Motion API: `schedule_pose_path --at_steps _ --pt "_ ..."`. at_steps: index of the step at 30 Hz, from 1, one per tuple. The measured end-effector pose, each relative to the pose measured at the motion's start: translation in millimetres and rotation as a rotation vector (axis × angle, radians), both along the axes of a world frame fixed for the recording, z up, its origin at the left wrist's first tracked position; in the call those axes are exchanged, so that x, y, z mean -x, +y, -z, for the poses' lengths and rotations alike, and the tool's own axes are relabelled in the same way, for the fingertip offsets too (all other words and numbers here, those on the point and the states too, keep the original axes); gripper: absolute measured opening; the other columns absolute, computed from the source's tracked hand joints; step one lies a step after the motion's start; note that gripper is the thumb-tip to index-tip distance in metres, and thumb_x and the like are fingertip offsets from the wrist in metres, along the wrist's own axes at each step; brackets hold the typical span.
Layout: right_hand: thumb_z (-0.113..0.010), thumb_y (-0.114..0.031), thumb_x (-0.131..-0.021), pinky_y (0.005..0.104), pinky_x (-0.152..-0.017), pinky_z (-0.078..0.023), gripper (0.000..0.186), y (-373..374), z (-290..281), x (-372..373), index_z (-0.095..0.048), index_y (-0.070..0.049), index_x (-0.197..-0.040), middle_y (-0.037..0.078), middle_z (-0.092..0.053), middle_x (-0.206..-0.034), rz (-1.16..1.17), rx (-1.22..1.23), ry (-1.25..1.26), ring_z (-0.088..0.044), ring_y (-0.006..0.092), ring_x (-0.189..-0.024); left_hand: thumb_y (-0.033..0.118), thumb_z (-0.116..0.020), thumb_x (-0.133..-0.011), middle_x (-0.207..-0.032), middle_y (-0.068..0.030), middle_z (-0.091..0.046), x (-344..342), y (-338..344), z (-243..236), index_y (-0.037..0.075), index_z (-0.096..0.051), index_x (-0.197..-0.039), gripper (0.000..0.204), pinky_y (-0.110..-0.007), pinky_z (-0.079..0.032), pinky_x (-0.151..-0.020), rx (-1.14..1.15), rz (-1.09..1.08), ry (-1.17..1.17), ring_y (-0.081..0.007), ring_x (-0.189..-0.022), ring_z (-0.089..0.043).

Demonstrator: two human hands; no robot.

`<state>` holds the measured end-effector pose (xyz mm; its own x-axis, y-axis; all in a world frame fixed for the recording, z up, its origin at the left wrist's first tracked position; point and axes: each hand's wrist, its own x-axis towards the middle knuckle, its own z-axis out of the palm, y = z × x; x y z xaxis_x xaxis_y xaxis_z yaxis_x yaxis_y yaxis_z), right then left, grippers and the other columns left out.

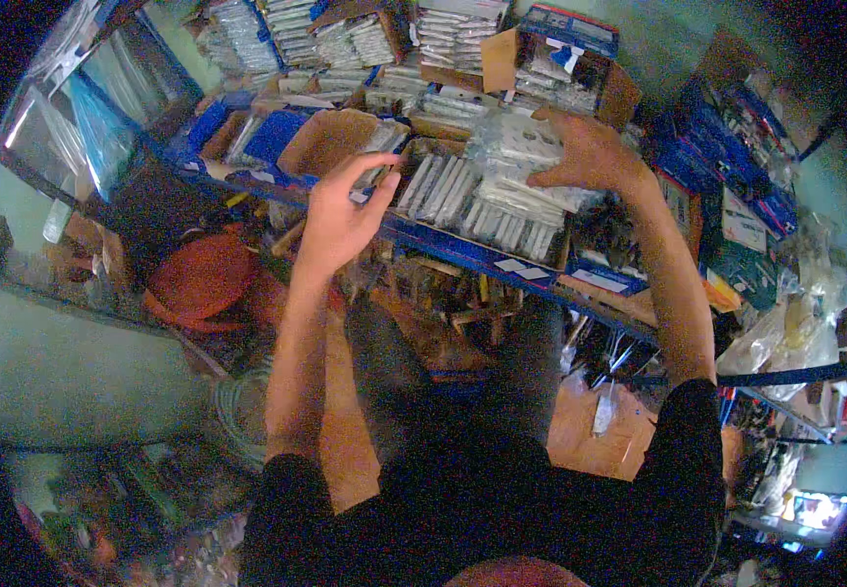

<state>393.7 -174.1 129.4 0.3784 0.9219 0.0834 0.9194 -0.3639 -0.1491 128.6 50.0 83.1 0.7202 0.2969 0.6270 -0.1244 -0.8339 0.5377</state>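
Note:
My right hand [595,152] grips the right end of a small stack of clear-wrapped flat white packets [516,142], fingers at the far side and thumb at the near side. The stack lies over an open box [565,249] on the shelf. Rows of thin plastic-wrapped packets [438,186] stand on edge in that box, left of and below the stack. My left hand [345,215] is at the box's left side, thumb and forefinger curved apart with nothing visible between them. What its other fingers do is partly hidden.
An open cardboard box [330,142] with blue flaps is left of my left hand. More wrapped packets [355,44] are piled behind. Blue boxes [722,137] crowd the right. An orange-red round container [203,279] stands lower left. The blue shelf edge [423,238] runs before me.

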Motion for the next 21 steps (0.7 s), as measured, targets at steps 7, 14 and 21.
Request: schedule_pose_path --at_steps 7,14,21 --pt "-0.088 -0.035 -0.065 0.0448 -0.089 -0.055 0.076 10 -30 92 -0.056 -0.005 -0.126 0.020 -0.066 -0.122 0.039 -0.352 -0.085 -0.066 0.0387 -0.107 -0.001 -0.070 -0.092 -0.129 -0.0158 -0.059 -3 -76 23 0.006 -0.048 -0.117 0.034 -0.036 -0.050 -0.100 1.057 0.400 -0.310 -0.0242 -0.120 -0.060" --pt "-0.076 -0.017 -0.071 0.0505 -0.090 -0.051 0.063 50 0 140 -0.053 -0.003 -0.128 0.021 -0.064 -0.113 -0.016 -0.767 -0.140 -0.063 0.0427 -0.104 0.000 -0.074 -0.088 -0.134 -0.0112 -0.058 -34 -95 9 0.002 -0.044 -0.140 0.060 -0.038 -0.045 -0.107 1.100 0.184 -0.527 -0.0225 -0.124 -0.056" --pt "-0.085 -0.046 -0.067 0.0626 -0.100 -0.043 0.098 46 24 143 -0.043 -0.006 -0.146 0.023 -0.059 -0.129 -0.027 -0.611 0.027 -0.058 0.0428 -0.120 0.000 -0.076 -0.086 -0.125 -0.0121 -0.062 -31 -53 34 0.003 -0.046 -0.132 0.055 -0.035 -0.050 -0.100 1.164 0.066 -0.623 -0.0205 -0.114 -0.061"
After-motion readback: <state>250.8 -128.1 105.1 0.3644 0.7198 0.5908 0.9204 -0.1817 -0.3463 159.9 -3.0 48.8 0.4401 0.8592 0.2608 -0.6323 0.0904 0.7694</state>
